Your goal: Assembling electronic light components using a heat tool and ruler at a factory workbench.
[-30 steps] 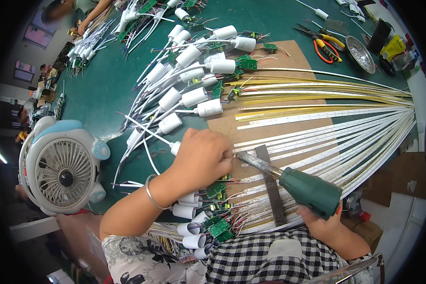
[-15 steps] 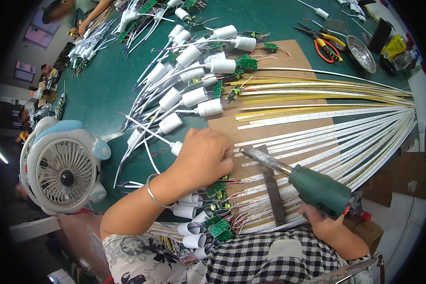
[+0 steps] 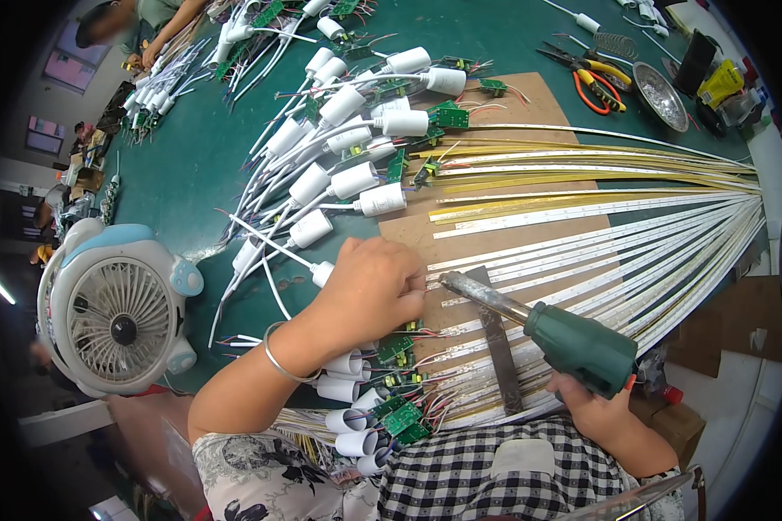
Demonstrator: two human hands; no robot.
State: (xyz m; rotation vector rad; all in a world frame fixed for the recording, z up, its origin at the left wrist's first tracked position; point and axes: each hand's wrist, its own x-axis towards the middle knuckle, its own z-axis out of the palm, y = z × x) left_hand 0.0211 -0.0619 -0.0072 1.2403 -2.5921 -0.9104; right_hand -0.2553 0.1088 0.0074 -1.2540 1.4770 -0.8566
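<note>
A green-bodied soldering tool (image 3: pixel 582 349) sits right of centre in the frame, its metal barrel slanting up and left. The right hand (image 3: pixel 589 410) grips it from below, fingers closed about the body. The tool's tip hangs over the strip ends, near the fingertips of the left hand (image 3: pixel 372 288) at mid-frame; whether it touches anything, I can't tell. The left hand's fingers curl inward, but from here I can't see whether they pinch anything.

White strips (image 3: pixel 495 226) fan out toward the right edge, over a brown sheet (image 3: pixel 530 104), and a dark bar (image 3: pixel 497 347) lies across some of them. White cylinders (image 3: pixel 382 199) with cables and green circuit boards (image 3: pixel 447 115) crowd the upper middle of the green table (image 3: pixel 182 165). At the upper right are pliers (image 3: pixel 595 91) beside a metal dish (image 3: pixel 662 95). A fan (image 3: pixel 117 304) stands at the left; at the upper left, another person's hand (image 3: pixel 152 54) is near more cables.
</note>
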